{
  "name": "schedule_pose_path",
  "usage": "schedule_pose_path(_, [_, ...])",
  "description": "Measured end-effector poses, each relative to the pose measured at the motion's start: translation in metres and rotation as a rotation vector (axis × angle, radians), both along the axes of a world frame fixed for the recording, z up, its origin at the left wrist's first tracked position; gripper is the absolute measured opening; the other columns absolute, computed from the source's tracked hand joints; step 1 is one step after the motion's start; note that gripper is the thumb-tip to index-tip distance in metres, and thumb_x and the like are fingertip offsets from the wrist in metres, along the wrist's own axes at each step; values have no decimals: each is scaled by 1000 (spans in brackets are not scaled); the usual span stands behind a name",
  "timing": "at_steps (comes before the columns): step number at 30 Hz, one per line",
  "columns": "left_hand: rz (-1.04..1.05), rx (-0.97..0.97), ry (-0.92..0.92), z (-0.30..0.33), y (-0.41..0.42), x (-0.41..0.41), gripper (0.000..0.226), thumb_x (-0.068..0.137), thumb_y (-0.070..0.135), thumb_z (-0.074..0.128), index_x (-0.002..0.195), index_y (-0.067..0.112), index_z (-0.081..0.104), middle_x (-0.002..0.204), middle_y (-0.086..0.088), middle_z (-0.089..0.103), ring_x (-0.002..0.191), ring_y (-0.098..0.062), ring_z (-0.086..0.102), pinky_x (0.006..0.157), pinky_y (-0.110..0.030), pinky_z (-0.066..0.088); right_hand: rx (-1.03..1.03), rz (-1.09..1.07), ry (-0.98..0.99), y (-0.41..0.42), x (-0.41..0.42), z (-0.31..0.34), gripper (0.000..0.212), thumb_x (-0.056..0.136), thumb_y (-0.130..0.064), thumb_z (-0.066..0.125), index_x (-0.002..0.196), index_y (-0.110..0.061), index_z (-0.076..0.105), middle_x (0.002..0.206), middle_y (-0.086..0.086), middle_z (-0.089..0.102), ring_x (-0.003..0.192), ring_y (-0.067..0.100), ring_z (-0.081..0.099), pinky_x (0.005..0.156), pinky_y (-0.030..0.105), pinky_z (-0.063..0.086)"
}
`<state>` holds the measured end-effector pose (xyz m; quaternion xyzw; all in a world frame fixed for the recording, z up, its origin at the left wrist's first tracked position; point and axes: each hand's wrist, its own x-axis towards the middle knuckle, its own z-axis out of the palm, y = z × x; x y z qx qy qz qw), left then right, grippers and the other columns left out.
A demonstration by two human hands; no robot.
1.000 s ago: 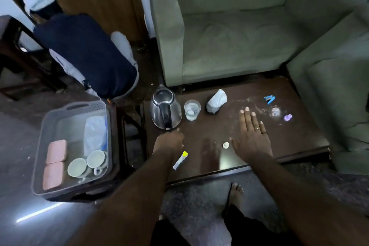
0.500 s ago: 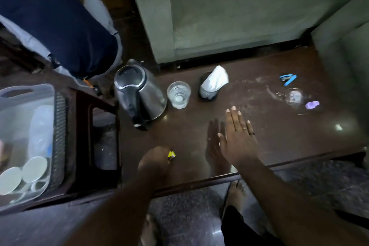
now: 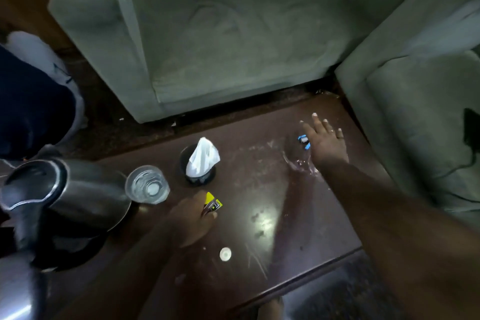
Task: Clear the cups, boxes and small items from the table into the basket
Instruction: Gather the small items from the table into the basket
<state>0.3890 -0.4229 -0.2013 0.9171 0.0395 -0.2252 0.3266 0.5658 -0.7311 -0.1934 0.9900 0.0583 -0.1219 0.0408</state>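
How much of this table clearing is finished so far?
Nothing shows as finished here; the basket is out of view. In hand: the left hand grips a yellow packet, and the right hand reaches over a blue item. Left on the table: glass, tissue cup, white disc.

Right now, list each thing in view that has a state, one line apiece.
left hand: closed grip on the yellow tube
right hand: open, fingers spread, over the blue clip
glass: upright, clear liquid inside
kettle: on the table, lid state unclear
black holder: upright, white tissue sticking out
white cap: lying flat, untouched
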Motion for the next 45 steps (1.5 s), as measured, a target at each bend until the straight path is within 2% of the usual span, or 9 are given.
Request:
schedule_pose_path(6, [147,-150,56,-16,-6,22,51,65,36,90,95,20,51,80,17,57,66,15,56,59,-2,41,-141,101,230,-3,43,-35,71,98,-9,46,156,-37,19,168,-1,10,155,24,2,124,52,6])
schedule_pose_path(12, [106,-98,-45,-23,-14,25,40,83,38,75,81,9,47,61,4,55,50,3,46,56,-22,43,-161,124,103,-16,29,-42,45,88,-19,65,131,-25,55,128,9,61,120,31,57,102,37,43])
schedule_pose_path(15, [13,-142,-37,-17,-18,22,37,83,31,76,78,3,53,67,-6,57,56,-6,43,61,-33,46,45,-86,133,-26,20,-34,47,88,-20,65,131,-11,48,130,17,52,121,39,54,97,45,46])
schedule_pose_path(22, [71,11,-63,-3,-30,0,50,72,55,75,61,18,44,52,14,50,53,6,50,51,-14,36,358,-403,3,-71,-25,11,50,70,-2,77,112,-3,51,119,26,58,107,41,60,88,43,49])
schedule_pose_path(26, [58,28,-64,-3,-33,-13,42,80,46,72,61,22,43,52,16,55,51,8,55,45,-10,37,421,-579,8,-92,-61,11,33,72,-26,80,99,-14,63,110,16,68,100,33,65,84,35,50])
schedule_pose_path(30, [60,-37,-93,-4,-35,-24,43,73,39,82,62,22,44,53,18,58,52,7,54,52,-7,36,536,-587,13,-100,-84,-11,50,77,-31,79,123,-20,64,124,9,66,114,29,62,97,33,48])
schedule_pose_path(35, [36,-70,19,-7,-33,-37,59,42,44,96,59,17,47,50,18,51,47,5,45,47,-9,38,489,-591,-51,-92,-81,-37,31,87,-37,60,111,-18,63,119,14,66,112,37,61,95,40,49])
schedule_pose_path(41, [-5,-76,68,-6,-42,-47,59,46,21,100,92,12,64,78,19,53,64,16,56,55,-1,39,360,-571,-52,-84,-73,-49,29,86,-32,62,110,-15,63,119,20,65,109,41,63,91,43,50])
schedule_pose_path(45, [-39,-157,101,-14,-49,-53,45,54,1,94,91,0,67,81,-1,57,77,-7,58,59,-5,41,306,-555,-4,-86,-76,-49,29,86,-32,67,112,-19,67,123,16,65,113,38,63,93,40,50])
